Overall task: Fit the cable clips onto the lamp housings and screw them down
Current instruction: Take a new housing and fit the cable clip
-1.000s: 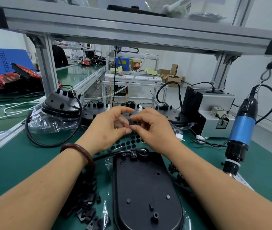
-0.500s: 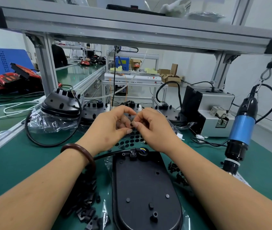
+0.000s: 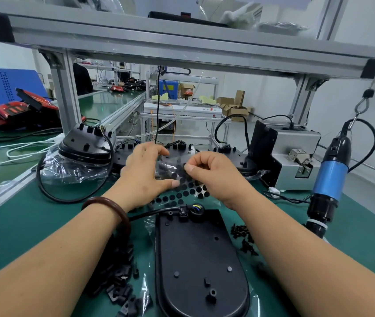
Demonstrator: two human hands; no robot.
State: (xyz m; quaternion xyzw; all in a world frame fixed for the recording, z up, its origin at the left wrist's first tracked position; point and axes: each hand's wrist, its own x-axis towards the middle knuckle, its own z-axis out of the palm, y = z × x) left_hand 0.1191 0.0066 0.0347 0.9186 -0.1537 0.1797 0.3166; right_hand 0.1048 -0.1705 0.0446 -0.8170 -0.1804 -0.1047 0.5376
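Two fingertips of the right hand (image 3: 216, 177) pinch a small black disc (image 3: 184, 167) just above a sheet of black discs (image 3: 182, 194). The left hand (image 3: 145, 177) lays its thumb on that sheet, fingers arched; whether it grips I cannot tell. Nearer lies the lamp housing (image 3: 200, 259), cable clips (image 3: 120, 284) heaped at its left, screws (image 3: 243, 240) at its right.
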